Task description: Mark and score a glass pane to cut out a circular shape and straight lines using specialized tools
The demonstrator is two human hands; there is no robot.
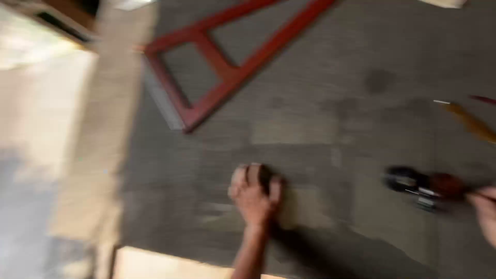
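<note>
The left hand (254, 194) rests fingers curled on the grey tabletop (320, 119), its hold unclear in the blur, the right hand (484, 209) grips a dark power tool (421, 186) right of it, a red wooden frame (227, 62) lying beyond

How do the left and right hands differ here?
The left hand rests curled on the grey floor, near frame centre; the right hand sits at the right edge, partly cut off. The right hand is at a dark, red-bodied tool; the left hand's fingers seem to cover something small and dark, too blurred to identify. Both are bare and low over the floor.
</note>
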